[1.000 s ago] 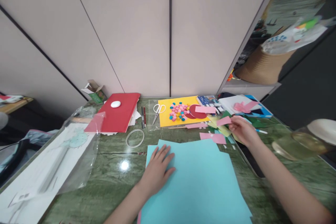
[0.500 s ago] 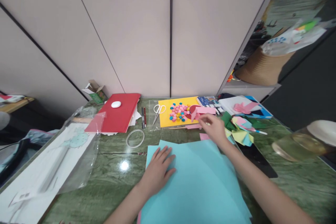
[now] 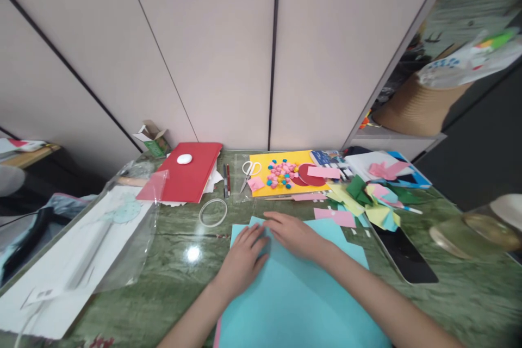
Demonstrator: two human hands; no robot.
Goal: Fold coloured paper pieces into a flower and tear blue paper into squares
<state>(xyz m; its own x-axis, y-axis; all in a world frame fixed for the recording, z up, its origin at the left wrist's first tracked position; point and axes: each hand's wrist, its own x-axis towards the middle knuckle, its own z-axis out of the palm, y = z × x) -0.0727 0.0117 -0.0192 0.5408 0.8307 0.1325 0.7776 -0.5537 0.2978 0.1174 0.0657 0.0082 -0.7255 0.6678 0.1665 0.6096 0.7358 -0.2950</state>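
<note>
Green table (image 3: 171,283), blue paper (image 3: 302,310) stacked at the near side. Left hand (image 3: 243,262) is lying on its left part, fingers kinda spread, gripping nothing. Right hand (image 3: 296,235)'s just beside it over the far edge, fingers loosely out, empty. Scissors (image 3: 247,175) sit beyond, pink square (image 3: 256,184) next to them.

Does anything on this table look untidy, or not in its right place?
Yes: the blue sheets are stacked askew, their far edges not lining up. Small white scraps lie loose near the phone, and folded paper overlaps its far end.
</note>
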